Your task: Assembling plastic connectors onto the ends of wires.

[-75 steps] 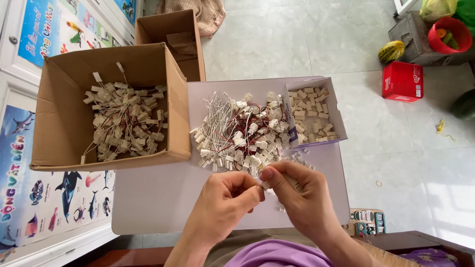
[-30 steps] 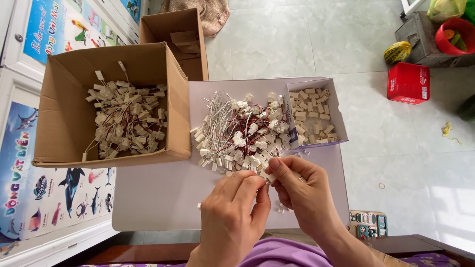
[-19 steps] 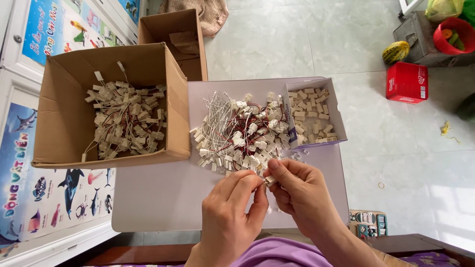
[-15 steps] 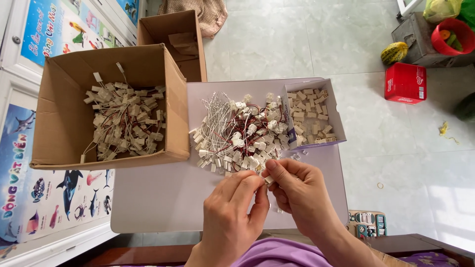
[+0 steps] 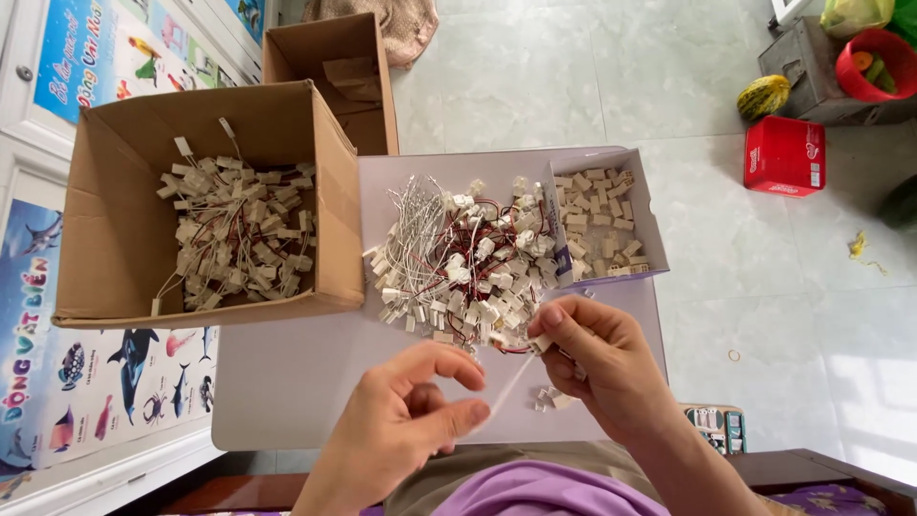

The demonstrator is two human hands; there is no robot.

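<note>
My left hand (image 5: 406, 420) and my right hand (image 5: 597, 363) are raised over the near edge of a pale table (image 5: 287, 373). Between them runs a thin white wire (image 5: 506, 387): my left thumb and forefinger pinch its lower end, and my right fingertips hold the small white connector (image 5: 541, 342) at its upper end. Just beyond my hands lies a pile of white connectors with red and white wires (image 5: 458, 263). A few loose connectors (image 5: 549, 399) lie on the table under my right hand.
A large cardboard box (image 5: 115, 220) at the left holds several wired connectors. A small open box (image 5: 654, 225) at the right holds cream plastic housings. Another cardboard box (image 5: 330, 57) stands behind. On the tiled floor sit a red box (image 5: 783, 155) and a red basket (image 5: 874, 62).
My left hand has drawn down and to the left, away from my right hand, so the white wire now stretches between them. My right hand stays near the pile's edge.
</note>
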